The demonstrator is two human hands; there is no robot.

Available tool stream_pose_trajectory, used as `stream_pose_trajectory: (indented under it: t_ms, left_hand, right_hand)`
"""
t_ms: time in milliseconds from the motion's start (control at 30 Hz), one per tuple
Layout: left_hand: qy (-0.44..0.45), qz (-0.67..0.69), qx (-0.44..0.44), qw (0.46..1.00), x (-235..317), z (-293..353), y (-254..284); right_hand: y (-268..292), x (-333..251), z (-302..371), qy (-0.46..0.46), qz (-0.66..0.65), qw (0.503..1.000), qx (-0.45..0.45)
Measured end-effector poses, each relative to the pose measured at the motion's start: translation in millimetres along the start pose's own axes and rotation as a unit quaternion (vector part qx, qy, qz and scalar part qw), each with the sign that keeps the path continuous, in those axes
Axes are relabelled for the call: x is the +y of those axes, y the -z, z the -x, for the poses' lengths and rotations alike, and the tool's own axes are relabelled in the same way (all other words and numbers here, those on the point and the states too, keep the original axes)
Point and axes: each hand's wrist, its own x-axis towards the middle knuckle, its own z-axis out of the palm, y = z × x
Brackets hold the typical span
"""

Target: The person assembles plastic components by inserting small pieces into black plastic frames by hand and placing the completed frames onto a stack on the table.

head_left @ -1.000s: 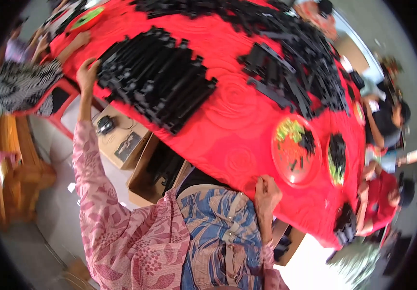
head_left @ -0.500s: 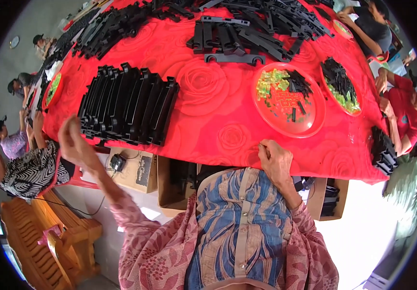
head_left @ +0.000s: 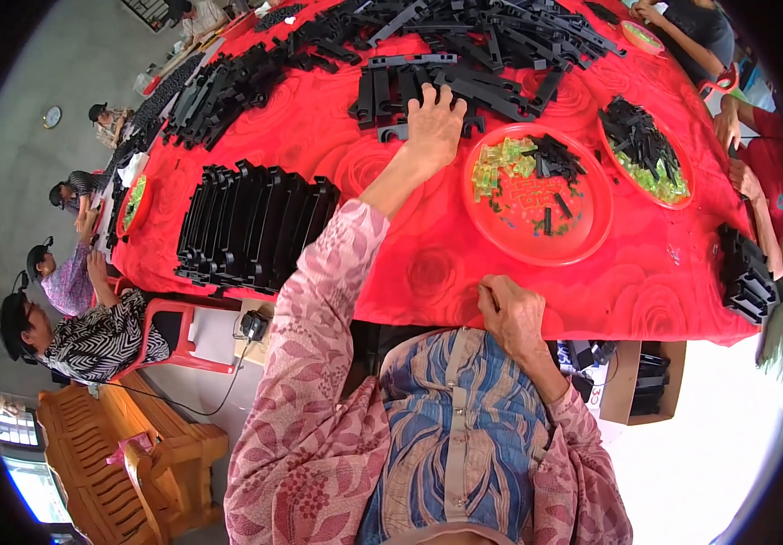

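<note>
My left hand [head_left: 435,127] reaches over the small group of black plastic strips [head_left: 382,94] in the upper middle, its fingers spread and touching the near pieces. No piece is lifted in it. My right hand [head_left: 511,313] rests at the table's near edge with its fingers curled together; whatever they may hold is hidden. Beyond it lies a red plate [head_left: 555,250] with yellow-green clear pieces [head_left: 503,165] and short black pieces [head_left: 556,156]. A neat row of long black plastic parts [head_left: 251,227] stands on the left of the red cloth.
A large heap of black strips [head_left: 491,36] covers the far side. A second red plate [head_left: 673,186] of mixed pieces lies right, near a stack of black parts [head_left: 747,277] and a person in red. Other people sit along the left. A cardboard box [head_left: 623,381] stands below the table.
My left hand has moved from beside the row of black parts, rightward and away from me, to the small group of strips. My right hand stays by the edge. The whole view has shifted slightly.
</note>
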Motion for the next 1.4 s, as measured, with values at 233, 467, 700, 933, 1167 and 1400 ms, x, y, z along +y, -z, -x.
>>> stream_pose_trajectory:
  t_ms: [233,467,700,933,1167,1400]
  left_hand:
    - [-0.076,-0.127,-0.183,0.972,-17.5,-28.1,-17.2]
    - [0.03,-0.016,0.087,0.996,-48.4,-15.2,5.7]
    - [0.3,0.709,0.213,0.601,-57.8,83.7,54.8]
    - [0.394,0.914,0.091,0.044,-2.3,177.3,101.3]
    - [0.423,0.906,0.01,0.013,20.0,205.1,128.9]
    - [0.409,0.896,-0.137,0.102,22.0,228.5,133.8]
  right_hand:
    - [2.2,3.5,0.9,-0.014,-0.026,1.0,0.0]
    - [-0.2,2.8,-1.8,-0.007,-0.035,0.999,-0.008]
    - [0.6,1.1,-1.1,-0.02,-0.045,0.999,-0.002]
    - [7.8,-2.8,-0.7,-0.079,-0.121,0.989,-0.026]
    - [58.2,-20.7,-52.1,-0.205,-0.394,0.895,0.032]
    - [68.8,-26.8,-67.6,-0.202,-0.396,0.895,0.045]
